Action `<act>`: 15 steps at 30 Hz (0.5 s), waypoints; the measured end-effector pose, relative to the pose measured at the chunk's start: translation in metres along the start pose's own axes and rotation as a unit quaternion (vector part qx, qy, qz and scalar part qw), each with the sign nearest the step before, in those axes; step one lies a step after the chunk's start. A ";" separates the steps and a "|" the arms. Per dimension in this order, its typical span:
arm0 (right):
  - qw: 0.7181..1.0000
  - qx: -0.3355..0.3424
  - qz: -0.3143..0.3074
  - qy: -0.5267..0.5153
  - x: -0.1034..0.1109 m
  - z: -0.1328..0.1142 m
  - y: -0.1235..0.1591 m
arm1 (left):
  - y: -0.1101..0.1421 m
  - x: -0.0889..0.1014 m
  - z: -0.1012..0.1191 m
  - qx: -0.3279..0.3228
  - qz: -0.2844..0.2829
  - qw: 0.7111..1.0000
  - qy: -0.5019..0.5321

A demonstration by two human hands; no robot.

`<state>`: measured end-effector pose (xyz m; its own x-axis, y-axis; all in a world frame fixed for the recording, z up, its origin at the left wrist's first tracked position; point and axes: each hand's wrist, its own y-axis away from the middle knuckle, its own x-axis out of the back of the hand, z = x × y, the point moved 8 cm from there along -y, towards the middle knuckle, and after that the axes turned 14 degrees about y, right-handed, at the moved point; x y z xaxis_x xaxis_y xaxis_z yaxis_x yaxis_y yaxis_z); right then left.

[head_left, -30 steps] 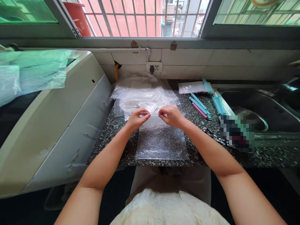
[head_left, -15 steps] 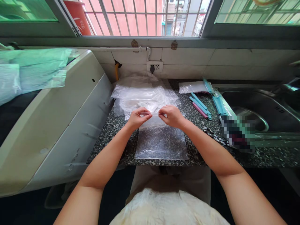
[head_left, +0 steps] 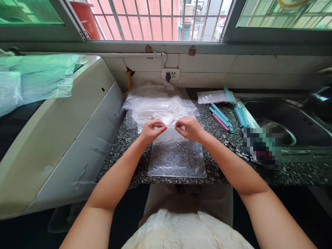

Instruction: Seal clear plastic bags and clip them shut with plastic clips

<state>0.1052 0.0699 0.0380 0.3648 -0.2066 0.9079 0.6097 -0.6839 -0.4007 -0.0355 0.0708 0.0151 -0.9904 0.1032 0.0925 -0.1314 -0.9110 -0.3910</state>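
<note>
A clear plastic zip bag point(head_left: 178, 157) lies flat on the dark speckled counter, its top edge turned away from me. My left hand point(head_left: 153, 130) pinches that top edge between thumb and fingers. A short way to the right, my right hand point(head_left: 188, 128) grips the same edge in a pinch. The strip of bag between both hands is slightly raised. Just beyond my fingers lies a loose pile of clear plastic bags point(head_left: 158, 98), reaching back to the wall.
Blue and pink sealing clips point(head_left: 221, 117) lie on the counter point(head_left: 116, 152) at the right, near a small packet point(head_left: 212, 96). Farther right is a steel sink point(head_left: 280, 114). A white appliance point(head_left: 85, 110) borders the left side. A socket point(head_left: 171, 74) sits in the wall.
The bag's lower part has shifted slightly left. Both hands keep their pinch on its top edge, with the left hand moved very slightly left.
</note>
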 end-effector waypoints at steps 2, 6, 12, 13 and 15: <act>1.000 -0.002 -0.002 -0.001 0.001 0.002 0.000 | 0.000 0.002 0.000 0.005 0.008 1.000 0.002; 1.000 -0.001 -0.004 0.011 0.003 0.003 0.000 | 0.000 0.004 0.000 0.011 0.016 1.000 0.007; 0.999 0.009 -0.013 0.029 0.001 0.001 0.000 | 0.000 0.004 -0.006 0.021 0.010 1.000 -0.001; 0.999 0.009 -0.016 0.032 0.001 0.001 -0.001 | 0.000 0.004 -0.007 0.023 0.009 1.000 -0.006; 0.999 0.009 -0.023 0.044 0.000 0.001 -0.001 | 0.000 0.006 -0.004 0.006 0.013 1.000 -0.027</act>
<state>0.1053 0.0712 0.0380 0.2724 -0.2365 0.9327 0.6373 -0.6819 -0.3590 -0.0421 0.0734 0.0119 -0.9896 0.0572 0.1323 -0.1043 -0.9176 -0.3835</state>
